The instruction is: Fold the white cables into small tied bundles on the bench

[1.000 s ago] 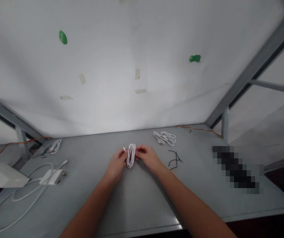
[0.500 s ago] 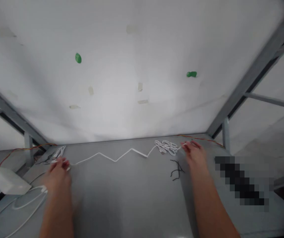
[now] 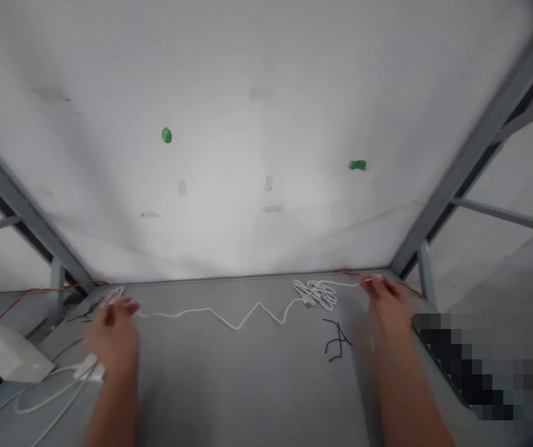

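A thin white cable (image 3: 236, 327) runs in a zigzag across the grey tabletop between my two hands. My left hand (image 3: 116, 329), smeared by motion, is closed at the cable's left stretch. My right hand (image 3: 385, 301) pinches the other end, just off the tabletop near the back right. Between them lies a loose coil of white cable (image 3: 315, 293), and the strand to my right hand comes out of it. Several black twist ties (image 3: 338, 339) lie in front of the coil. Behind my left hand sits a second white cable bundle (image 3: 117, 292), partly hidden.
On the left are a white box (image 3: 12, 352), a white adapter-like block (image 3: 92, 367) and thick white cords (image 3: 38, 406). Dark ties (image 3: 87, 310) lie behind them. A pixelated dark object (image 3: 471, 366) is at the right. A white panel (image 3: 229, 242) and metal posts (image 3: 434, 230) stand behind.
My right hand has moved right, drawing out a longer strand from the coil. The zigzag has shifted and slackened on the left. The whole view has dropped slightly.
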`<state>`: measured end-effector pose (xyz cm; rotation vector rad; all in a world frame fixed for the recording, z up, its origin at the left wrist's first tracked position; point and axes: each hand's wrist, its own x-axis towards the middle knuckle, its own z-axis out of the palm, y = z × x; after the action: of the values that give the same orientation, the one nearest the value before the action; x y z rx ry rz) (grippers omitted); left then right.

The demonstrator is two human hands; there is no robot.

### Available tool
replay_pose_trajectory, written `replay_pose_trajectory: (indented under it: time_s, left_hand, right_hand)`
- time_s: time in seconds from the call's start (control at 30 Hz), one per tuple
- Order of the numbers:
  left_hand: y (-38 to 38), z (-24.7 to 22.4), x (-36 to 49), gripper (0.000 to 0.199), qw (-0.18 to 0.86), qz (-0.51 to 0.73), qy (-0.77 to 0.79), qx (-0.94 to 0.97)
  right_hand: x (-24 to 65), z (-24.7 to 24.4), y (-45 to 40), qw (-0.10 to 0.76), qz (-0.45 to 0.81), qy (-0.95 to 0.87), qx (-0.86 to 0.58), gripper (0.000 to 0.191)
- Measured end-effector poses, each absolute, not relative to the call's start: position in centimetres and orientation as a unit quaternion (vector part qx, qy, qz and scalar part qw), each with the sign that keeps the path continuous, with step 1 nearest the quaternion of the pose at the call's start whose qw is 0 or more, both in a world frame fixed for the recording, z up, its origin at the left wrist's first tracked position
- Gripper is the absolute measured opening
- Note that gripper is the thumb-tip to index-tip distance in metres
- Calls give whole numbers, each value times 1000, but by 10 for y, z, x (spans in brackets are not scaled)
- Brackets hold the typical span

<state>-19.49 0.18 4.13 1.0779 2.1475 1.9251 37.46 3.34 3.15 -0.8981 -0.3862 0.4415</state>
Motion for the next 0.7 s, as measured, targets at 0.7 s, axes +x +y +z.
replay_pose_trajectory:
  time_s: [0.7]
  left_hand:
    - [5,3,-53,22,220,344,373,833]
  right_hand:
    - [221,24,5,372,326,-722,-483,7]
